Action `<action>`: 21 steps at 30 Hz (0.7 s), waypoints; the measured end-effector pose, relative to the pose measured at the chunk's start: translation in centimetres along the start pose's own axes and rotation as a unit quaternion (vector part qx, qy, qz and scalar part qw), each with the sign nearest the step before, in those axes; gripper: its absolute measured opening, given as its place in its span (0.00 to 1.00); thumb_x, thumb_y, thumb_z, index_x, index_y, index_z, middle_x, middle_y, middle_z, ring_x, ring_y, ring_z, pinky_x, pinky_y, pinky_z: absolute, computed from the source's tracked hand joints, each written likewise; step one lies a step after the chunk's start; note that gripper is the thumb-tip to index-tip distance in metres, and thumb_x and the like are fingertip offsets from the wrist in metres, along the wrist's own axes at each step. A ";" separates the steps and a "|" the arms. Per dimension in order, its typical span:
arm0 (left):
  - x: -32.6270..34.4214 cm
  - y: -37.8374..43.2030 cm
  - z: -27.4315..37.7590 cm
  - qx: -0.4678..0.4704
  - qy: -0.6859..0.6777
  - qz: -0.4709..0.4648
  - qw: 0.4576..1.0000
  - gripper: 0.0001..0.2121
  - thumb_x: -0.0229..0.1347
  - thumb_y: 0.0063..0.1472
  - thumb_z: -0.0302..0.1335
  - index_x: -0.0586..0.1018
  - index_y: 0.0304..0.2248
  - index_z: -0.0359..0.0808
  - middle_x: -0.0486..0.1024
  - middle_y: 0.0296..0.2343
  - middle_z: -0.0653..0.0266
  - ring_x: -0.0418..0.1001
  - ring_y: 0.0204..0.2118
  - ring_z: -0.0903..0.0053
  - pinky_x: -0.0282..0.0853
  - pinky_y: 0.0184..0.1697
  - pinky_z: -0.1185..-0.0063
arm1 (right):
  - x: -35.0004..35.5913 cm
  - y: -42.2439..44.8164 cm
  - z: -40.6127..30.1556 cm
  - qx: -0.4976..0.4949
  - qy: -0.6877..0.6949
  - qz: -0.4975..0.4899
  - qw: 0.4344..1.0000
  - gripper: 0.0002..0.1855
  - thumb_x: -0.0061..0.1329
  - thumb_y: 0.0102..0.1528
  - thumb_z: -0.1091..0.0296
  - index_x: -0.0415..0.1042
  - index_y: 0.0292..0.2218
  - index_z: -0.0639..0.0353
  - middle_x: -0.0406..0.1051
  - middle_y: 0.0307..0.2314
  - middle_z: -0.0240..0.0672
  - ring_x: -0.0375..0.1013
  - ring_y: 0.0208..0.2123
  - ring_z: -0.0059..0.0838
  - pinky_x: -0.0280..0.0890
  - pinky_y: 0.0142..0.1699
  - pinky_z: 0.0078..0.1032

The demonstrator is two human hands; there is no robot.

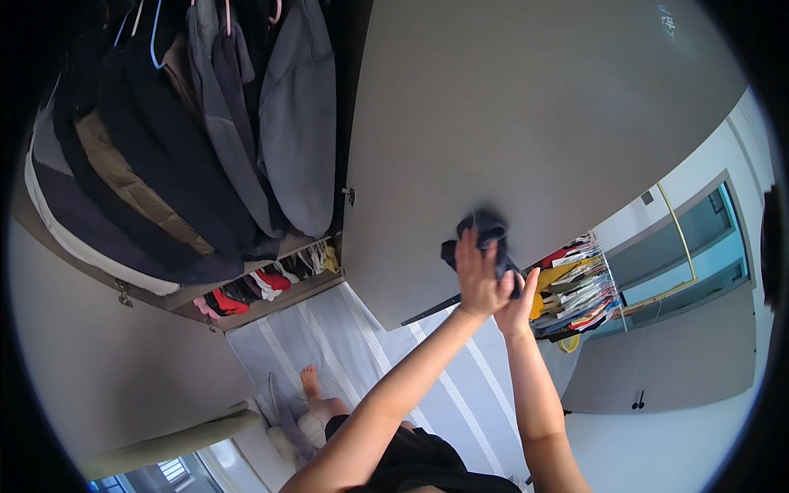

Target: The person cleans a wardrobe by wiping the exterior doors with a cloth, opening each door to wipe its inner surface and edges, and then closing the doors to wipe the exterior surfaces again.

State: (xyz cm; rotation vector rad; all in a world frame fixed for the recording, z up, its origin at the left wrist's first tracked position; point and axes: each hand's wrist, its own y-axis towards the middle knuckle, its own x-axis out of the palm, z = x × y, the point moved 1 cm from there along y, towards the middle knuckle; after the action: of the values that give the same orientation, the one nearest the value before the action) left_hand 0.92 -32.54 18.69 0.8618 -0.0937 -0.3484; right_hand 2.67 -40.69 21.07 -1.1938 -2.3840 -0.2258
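A dark navy cloth item, bunched up and partly blurred, is held up in front of a grey cabinet door. My left hand lies against its near side, fingers extended and smeared by motion; whether they grip it is unclear. Just right of that, my right hand holds the lower end, its thumb pointing up. Part of the cloth is hidden behind my fingers. Both forearms reach up from the bottom of the head view.
Left of the door is an open wardrobe with hanging dark jackets and folded clothes on a lower shelf. Below spreads a striped bed sheet, with a bare foot on it. A loaded clothes rack stands at right.
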 end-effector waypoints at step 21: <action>-1.2 -1.6 -18.2 -0.034 0.049 0.015 0.998 0.27 0.37 0.58 0.34 0.48 0.53 0.25 0.49 0.52 0.47 0.43 0.55 0.52 0.37 0.56 0.62 | -10.6 1.3 20.2 -0.221 -0.157 0.098 0.958 0.44 0.40 0.49 0.38 0.44 0.55 0.63 0.47 0.53 0.38 0.45 0.56 0.33 0.39 0.59 0.30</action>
State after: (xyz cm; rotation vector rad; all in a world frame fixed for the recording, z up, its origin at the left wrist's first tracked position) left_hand 3.35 -19.83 5.67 0.8079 -0.0036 -0.2790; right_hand 2.51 -40.55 -1.73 -1.7760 -2.5369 -0.5655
